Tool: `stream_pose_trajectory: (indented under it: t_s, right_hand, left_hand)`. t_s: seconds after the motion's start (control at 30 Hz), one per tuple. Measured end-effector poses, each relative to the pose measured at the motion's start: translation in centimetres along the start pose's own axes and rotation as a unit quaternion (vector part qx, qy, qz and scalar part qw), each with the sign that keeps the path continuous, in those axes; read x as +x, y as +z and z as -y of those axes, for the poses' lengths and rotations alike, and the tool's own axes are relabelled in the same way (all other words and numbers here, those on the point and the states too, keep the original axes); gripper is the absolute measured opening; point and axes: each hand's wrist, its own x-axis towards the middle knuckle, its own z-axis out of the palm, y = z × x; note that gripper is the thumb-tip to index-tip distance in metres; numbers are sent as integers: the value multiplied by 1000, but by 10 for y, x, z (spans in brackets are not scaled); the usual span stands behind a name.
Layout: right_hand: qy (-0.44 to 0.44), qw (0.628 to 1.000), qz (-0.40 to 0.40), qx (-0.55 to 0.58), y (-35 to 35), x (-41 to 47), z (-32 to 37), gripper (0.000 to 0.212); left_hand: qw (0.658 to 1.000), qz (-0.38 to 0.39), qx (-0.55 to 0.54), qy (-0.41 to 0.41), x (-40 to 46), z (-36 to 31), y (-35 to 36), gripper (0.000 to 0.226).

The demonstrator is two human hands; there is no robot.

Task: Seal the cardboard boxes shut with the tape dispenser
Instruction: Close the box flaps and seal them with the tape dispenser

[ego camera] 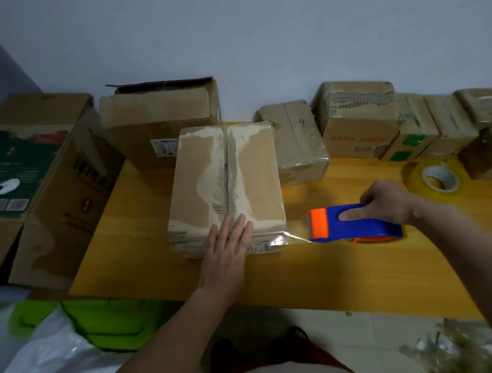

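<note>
Where the yellow wooden table point(143, 256) meets the pale wall, cardboard boxes stand in a row well beyond both sets of fingers. The largest, a printed carton point(28, 183), sits off the table edge, far to the left of the left fingers. An open-topped box point(160, 116) stands beyond them against the wall, and smaller taped boxes, one marked "4" point(297, 142), line the wall beyond the right fingers.

The box point(226, 185) being sealed lies on the table directly under and beyond the left fingertips, its top flaps closed along a centre seam that bears torn tape residue. The left hand point(227, 251) lies flat on the near end of this box, fingers point(236, 226) straight and slightly spread, pressing over the seam and the near edge.

The dispenser point(350, 223), blue with an orange front, sits just to the right of the box, near the table surface. The right hand point(387, 202) grips its handle, fingers curled round it, one finger point(352, 214) laid straight along the blue side. A strip of clear tape point(291, 237) runs from the dispenser's orange end to the box's near right corner, beside the left fingers.

A spare tape roll point(433, 180) lies flat on the table just beyond the right hand.
</note>
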Motion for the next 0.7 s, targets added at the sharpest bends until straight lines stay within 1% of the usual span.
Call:
stream_pose_trajectory:
  t_s: [0.1, 0.17, 0.2, 0.23, 0.3, 0.33, 0.47, 0.6, 0.63, 0.7]
  right_hand:
    - [-20, 1000, 15, -2, 7, 8, -2, 61]
    - [-24, 1000, 13, -1, 8, 11, -2, 68]
    - [-22, 1000, 12, -2, 7, 13, -3, 71]
    - [-23, 1000, 12, -8, 6, 14, -5, 70]
    - [-23, 999, 15, -23, 5, 14, -11, 62]
    - [-24, 999, 16, -28, 5, 13, -13, 56]
    - [-34, 998, 35, -30, -2, 7, -18, 46]
    - [-34, 996, 76, -21, -12, -5, -20, 41]
    - [-33, 996, 73, -30, -12, -7, -18, 42]
    - [-24, 996, 39, -72, -8, -9, -8, 46]
  left_hand:
    - [999, 12, -23, -35, 2, -16, -8, 88]
    - [997, 5, -51, -62, 7, -32, -15, 92]
    - [996, 0, -64, -56, 11, -39, -18, 95]
    - [997, 3, -74, -27, 15, -46, -21, 97]
    - [997, 27, -51, 53, 22, -55, -21, 98]
    - [997, 34, -27, 71, 24, -57, -19, 99]
    - [997, 47, 16, 63, 24, -59, -13, 108]
    - [996, 52, 26, 62, 25, -59, -12, 105]
    - [996, 56, 25, 61, 25, -59, -12, 105]
    - [996, 60, 25, 61, 25, -59, -12, 105]
